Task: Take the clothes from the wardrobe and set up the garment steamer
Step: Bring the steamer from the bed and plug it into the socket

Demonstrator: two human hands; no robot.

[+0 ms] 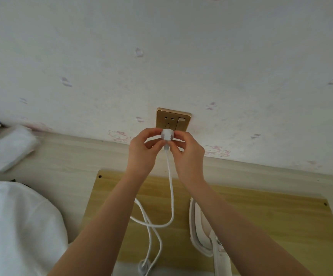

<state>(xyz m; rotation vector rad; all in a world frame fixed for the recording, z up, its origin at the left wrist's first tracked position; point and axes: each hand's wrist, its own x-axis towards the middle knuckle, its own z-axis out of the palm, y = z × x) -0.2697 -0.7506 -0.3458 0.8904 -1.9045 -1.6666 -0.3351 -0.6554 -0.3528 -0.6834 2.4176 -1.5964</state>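
Note:
A white plug (pixel 166 134) sits right at the lower holes of a gold wall socket (pixel 173 120). My left hand (pixel 143 150) pinches the plug from the left and my right hand (pixel 188 151) pinches it from the right. Whether the pins are in the socket is hidden by the plug. Its white cable (pixel 170 188) hangs down and loops over a wooden board (pixel 261 212). The white garment steamer (pixel 203 236) lies on that board under my right forearm.
A light wood ledge (pixel 66 156) runs along the foot of the wall. A white wrapped bundle (pixel 8 148) rests on it at the left. White fabric (pixel 18 226) fills the lower left corner. The socket has a switch (pixel 181 122) on its right side.

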